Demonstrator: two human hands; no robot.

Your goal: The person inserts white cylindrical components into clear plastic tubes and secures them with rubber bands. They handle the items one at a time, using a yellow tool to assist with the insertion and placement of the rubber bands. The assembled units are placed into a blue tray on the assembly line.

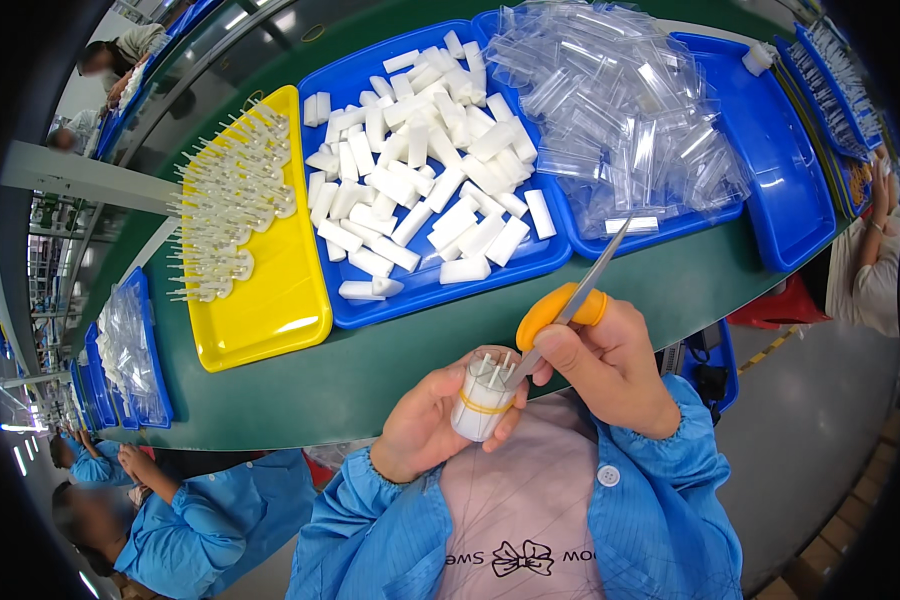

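Note:
My left hand (427,420) is closed around a small bundle of white and clear cylindrical pieces (482,402). A yellow rubber band (482,404) circles the bundle, and several thin white pins stand up from its top. In my right hand (610,365) is a long, slim silver metal tool (602,262), its pointed end directed up and away from me. Its lower end reaches the bundle's right side. Orange material (560,311) wraps around the fingers or the tool's middle; I cannot tell which. Both hands are close together, just off the table's near edge.
On the green table (400,365) stand a yellow tray (260,335) of white pinned parts, a blue tray (450,300) heaped with white foam-like blocks (410,170), and a pile of clear plastic sleeves (620,110). Another blue tray (785,200) lies right. Co-workers sit left and right.

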